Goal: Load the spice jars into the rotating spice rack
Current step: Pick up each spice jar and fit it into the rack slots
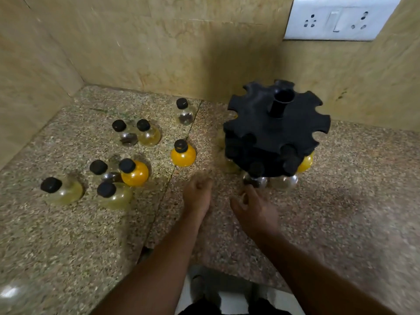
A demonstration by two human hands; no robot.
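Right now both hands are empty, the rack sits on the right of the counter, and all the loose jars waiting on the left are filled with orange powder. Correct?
Not quite. In the head view only two loose jars are orange; the others look pale yellow or clear with dark contents. The rest holds: left hand and right hand empty, rack on the right.

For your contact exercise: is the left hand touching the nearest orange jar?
Apart: the head view shows bare counter between the left hand and the orange jar.

Location: a home kitchen. Indicators: a speckled granite counter (341,212) meeting beige tiled walls (159,53) at its rear left corner, a wall switch-and-socket plate (338,19), round spice jars (183,154).
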